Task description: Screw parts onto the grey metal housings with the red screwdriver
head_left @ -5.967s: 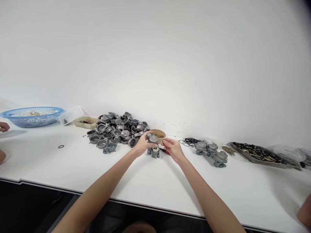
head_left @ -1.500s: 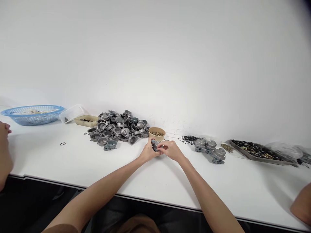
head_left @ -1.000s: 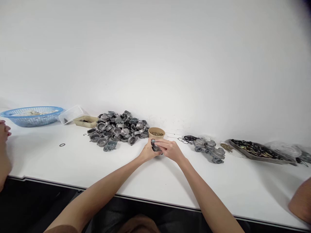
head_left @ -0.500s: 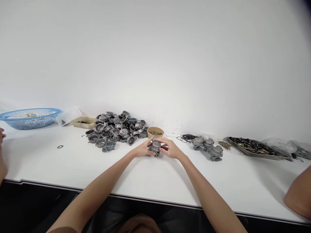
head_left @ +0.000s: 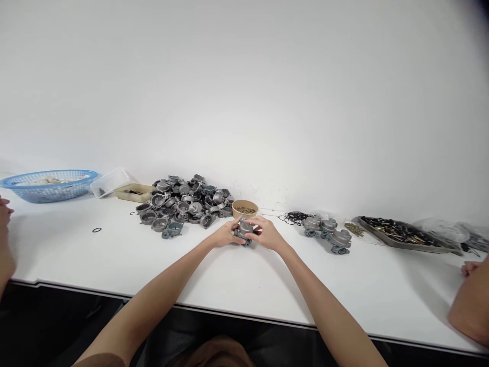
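Between my two hands, on the white table point(head_left: 229, 285), is a grey cast-metal housing point(head_left: 245, 230) with a round top. My left hand point(head_left: 226, 234) grips its left side, fingers behind and thumb in front. Against its right side and top lie the curled fingers of my right hand point(head_left: 267, 233), closed on the same housing. The fingers cover part of the housing. Just behind it stands a tan bowl point(head_left: 245, 203) of small brass-coloured pieces. To the left rises a pile of grey metal housings point(head_left: 183, 201), many with open round cavities.
Several joined-looking grey housings point(head_left: 328, 232) stand right, near black rings point(head_left: 294, 218) and a tray point(head_left: 405, 235) of black and brass parts. Left are a blue basket point(head_left: 49, 191), a yellowish tray point(head_left: 133, 192) and a black ring point(head_left: 97, 230). Other people's arms point(head_left: 471, 306) show at both edges.
The fingers of my right hand have shifted slightly on the housing, which stays in both hands. Another person's fingers now show at the right edge. The view has shifted a little.
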{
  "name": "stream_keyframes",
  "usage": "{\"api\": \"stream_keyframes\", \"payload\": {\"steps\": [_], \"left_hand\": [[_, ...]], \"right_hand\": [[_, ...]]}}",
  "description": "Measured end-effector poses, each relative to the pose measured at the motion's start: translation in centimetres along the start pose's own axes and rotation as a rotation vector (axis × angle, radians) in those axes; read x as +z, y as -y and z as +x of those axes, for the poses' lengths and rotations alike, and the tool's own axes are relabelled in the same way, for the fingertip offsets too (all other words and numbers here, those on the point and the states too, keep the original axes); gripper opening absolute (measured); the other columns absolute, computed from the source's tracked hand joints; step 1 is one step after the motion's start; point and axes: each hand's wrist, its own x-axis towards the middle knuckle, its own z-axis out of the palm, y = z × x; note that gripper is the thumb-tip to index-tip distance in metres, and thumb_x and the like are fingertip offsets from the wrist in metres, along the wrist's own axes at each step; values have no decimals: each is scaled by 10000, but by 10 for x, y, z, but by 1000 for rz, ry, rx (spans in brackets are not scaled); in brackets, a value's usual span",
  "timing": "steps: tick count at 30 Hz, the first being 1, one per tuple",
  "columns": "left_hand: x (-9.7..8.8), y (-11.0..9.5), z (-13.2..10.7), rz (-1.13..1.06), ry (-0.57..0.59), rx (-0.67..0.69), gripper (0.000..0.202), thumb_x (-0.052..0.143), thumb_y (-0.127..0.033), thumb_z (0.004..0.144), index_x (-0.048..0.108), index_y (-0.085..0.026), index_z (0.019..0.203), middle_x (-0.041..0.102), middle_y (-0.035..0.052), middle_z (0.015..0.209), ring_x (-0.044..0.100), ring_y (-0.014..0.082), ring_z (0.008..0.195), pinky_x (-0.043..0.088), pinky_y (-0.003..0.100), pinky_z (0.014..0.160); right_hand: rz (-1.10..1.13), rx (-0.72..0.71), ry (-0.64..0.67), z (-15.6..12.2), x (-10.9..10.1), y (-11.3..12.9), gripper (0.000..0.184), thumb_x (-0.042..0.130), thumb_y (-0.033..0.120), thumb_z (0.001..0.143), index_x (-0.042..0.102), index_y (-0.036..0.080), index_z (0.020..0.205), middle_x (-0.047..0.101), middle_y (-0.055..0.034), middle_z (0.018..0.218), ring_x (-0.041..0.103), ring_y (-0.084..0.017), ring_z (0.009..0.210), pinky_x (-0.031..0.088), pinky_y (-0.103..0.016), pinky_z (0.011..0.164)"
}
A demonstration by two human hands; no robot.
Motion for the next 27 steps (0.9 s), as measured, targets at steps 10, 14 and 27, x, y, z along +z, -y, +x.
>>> {"api": "stream_keyframes", "payload": {"steps": [10, 14, 27], "left_hand": [[0, -3, -1, 89, 23, 77, 925, 820, -208, 726, 387, -238, 1542, 624, 114, 1339, 572, 291, 1209, 453, 442, 1030], [-4, -3, -2, 147, 14, 48, 921, 739, -157, 751, 329, -241, 1571, 624, 110, 1331, 602, 274, 1134, 494, 416, 961], [-3, -16, -8, 13, 51, -31, 1066, 693, -115, 693, 177, -295, 1608, 501, 157, 1473, 489, 344, 1329, 458, 472, 1007]], "right_hand": [[-74, -10, -40, 2, 3, -1, 454, 813, 358, 759, 729, 267, 1196, 645, -82, 1133, 654, -194, 911, 571, -342, 787], [-123, -26, -79, 2, -2, -1, 354, 730, 430, 842, 746, 261, 1153, 679, -76, 1075, 648, -173, 813, 564, -347, 793], [-98, 3, -136, 2, -15, -2, 308, 526, 390, 954, 767, 226, 1054, 764, -59, 1025, 650, -163, 663, 551, -306, 681]]}}
